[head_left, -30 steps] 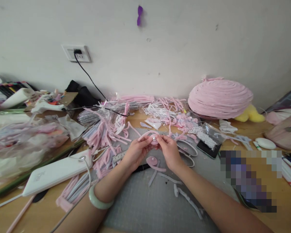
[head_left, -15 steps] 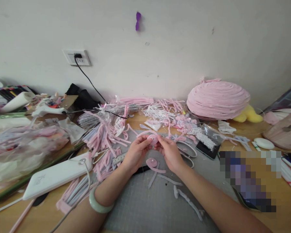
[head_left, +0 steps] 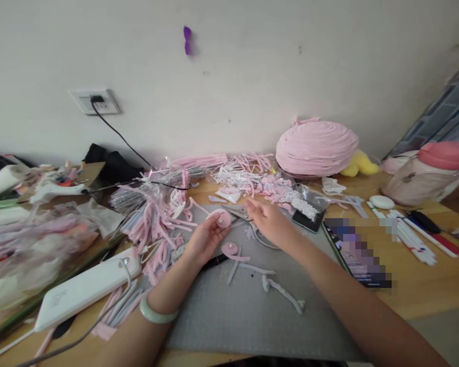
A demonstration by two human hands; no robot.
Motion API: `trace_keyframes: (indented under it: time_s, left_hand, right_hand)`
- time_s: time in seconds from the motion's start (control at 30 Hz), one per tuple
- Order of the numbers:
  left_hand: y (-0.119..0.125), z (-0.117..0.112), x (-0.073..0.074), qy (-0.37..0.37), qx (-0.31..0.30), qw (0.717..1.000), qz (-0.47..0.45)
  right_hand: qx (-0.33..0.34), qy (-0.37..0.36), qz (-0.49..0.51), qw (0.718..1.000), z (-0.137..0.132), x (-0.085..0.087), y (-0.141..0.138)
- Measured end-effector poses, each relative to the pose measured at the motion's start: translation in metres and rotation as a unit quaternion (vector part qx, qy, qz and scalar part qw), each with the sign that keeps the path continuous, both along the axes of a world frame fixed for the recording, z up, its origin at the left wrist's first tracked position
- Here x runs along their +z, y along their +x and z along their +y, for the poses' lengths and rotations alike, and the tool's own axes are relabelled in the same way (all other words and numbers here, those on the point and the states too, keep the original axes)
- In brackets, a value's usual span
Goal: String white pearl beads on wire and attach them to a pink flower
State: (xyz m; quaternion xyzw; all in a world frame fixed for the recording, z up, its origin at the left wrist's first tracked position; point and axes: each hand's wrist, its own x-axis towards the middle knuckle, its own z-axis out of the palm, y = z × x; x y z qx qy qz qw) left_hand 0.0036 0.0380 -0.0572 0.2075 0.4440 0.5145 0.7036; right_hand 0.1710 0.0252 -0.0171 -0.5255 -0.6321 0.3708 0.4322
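Note:
My left hand [head_left: 204,238] pinches a small pink coiled pipe-cleaner disc [head_left: 224,219] between thumb and fingertips, above the grey cutting mat [head_left: 233,311]. My right hand [head_left: 270,221] is apart from the disc, fingers stretched flat over the scissors [head_left: 248,219] near the mat's far edge, holding nothing. A second pink coil [head_left: 231,250] with a loose tail lies on the mat just below my left hand. A pale green bangle [head_left: 155,316] sits on my left wrist.
Heaps of pink pipe cleaners [head_left: 160,219] and bagged pearls [head_left: 304,204] crowd the back of the wooden desk. A white power bank [head_left: 86,288] lies left, a phone [head_left: 355,250] right, a pink coiled dome [head_left: 315,148] by the wall.
My right hand let go of the pink disc and moved right over the scissors; my left hand keeps the disc. The view swung to the right.

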Motion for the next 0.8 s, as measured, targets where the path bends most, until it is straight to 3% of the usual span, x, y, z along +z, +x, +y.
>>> trace_keyframes:
  time_s: [0.1,0.17,0.3,0.37,0.53,0.8]
  left_hand:
    - [0.001,0.000,-0.004,-0.001,-0.007,1.000,0.022]
    - [0.003,-0.001,-0.005,-0.004,-0.018,0.999,0.037]
    - [0.005,-0.003,-0.004,-0.009,-0.045,0.997,0.054]
    - [0.006,-0.003,-0.004,-0.006,-0.054,0.997,0.059]
    - [0.006,-0.001,-0.008,-0.003,-0.057,0.995,0.083]
    - [0.009,-0.002,-0.006,0.007,-0.052,0.993,0.107]
  right_hand:
    - [-0.028,0.112,-0.128,0.985,-0.023,0.020,0.053]
    - [-0.081,0.158,-0.170,0.969,-0.041,0.018,0.098]
    - [-0.178,0.217,-0.247,0.927,-0.078,-0.018,0.179]
    - [-0.184,0.231,-0.257,0.920,-0.095,-0.040,0.204]
    - [-0.164,0.178,-0.295,0.924,-0.116,-0.071,0.222]
    - [-0.144,0.084,-0.314,0.935,-0.111,-0.075,0.220]
